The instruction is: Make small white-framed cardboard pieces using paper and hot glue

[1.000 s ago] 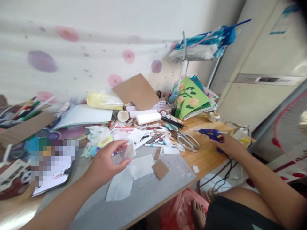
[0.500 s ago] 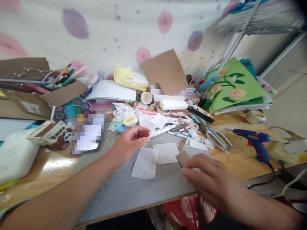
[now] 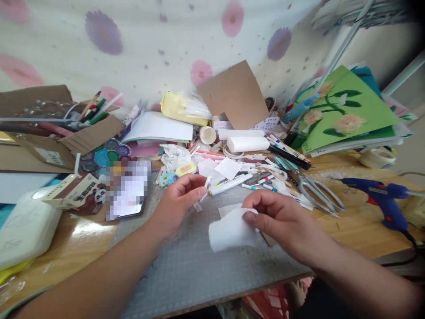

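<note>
Between the thumb and fingers of my left hand (image 3: 179, 199) is a small, thin white strip (image 3: 208, 182), probably paper; its exact kind is too small to tell. My right hand (image 3: 285, 221) pinches the upper right corner of a piece of white tissue paper (image 3: 230, 232), which hangs tilted over the grey mat (image 3: 179, 279). Behind the tissue, another pale sheet (image 3: 224, 211) lies partly hidden on the mat. A bit of brown cardboard (image 3: 268, 239) shows below my right hand. Just beyond my left fingers lies a white marker (image 3: 230, 184).
Pens, paper scraps and white rolls (image 3: 248, 143) crowd the back of the table. Scissors (image 3: 320, 192) and a blue glue gun (image 3: 381, 195) lie to the right. A phone (image 3: 131, 190), a panda-printed box (image 3: 78, 195) and a white case (image 3: 31, 230) stand at left.
My right hand has picked up a tissue piece from the mat and moved up and left with it. My left hand stays almost in place, still pinching. The view has shifted slightly.
</note>
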The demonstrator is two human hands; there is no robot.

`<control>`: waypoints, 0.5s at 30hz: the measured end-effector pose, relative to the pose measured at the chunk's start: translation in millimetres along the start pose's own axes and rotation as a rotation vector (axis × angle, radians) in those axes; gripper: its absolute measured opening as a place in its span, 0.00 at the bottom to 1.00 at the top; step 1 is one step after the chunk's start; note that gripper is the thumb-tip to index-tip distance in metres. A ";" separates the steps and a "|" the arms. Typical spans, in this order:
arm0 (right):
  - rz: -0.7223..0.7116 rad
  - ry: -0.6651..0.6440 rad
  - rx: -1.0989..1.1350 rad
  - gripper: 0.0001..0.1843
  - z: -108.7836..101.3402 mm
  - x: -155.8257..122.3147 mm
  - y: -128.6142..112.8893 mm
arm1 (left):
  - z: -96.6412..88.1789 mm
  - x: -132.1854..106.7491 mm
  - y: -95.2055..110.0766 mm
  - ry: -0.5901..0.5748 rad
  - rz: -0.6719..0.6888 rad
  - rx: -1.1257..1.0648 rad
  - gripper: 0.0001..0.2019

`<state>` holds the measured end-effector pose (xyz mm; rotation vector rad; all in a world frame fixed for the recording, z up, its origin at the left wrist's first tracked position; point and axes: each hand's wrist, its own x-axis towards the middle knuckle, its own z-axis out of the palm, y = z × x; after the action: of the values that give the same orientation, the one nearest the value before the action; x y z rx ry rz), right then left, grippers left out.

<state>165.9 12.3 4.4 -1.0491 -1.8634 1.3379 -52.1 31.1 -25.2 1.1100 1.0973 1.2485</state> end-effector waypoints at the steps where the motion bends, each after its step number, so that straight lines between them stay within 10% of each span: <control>1: 0.124 -0.039 0.047 0.08 -8.5 0.1 -1.8 | -0.2 0.2 -0.3 -0.005 -0.006 0.000 0.11; 4: 0.231 -0.225 -0.097 0.07 -28.3 1.8 2.4 | 0.9 -0.4 -1.5 -0.034 -0.005 0.011 0.10; 8: -0.026 -0.469 -0.454 0.11 -30.9 7.1 13.4 | 4.0 -3.8 -3.2 -0.183 -0.022 0.108 0.13; 15: -0.179 -0.407 -0.655 0.14 -14.1 18.0 14.3 | 5.0 -13.4 1.3 -0.389 0.317 0.470 0.18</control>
<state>172.1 37.0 -4.4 -0.9125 -2.7419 0.8895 -47.7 17.7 -23.1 1.8556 0.9581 0.9655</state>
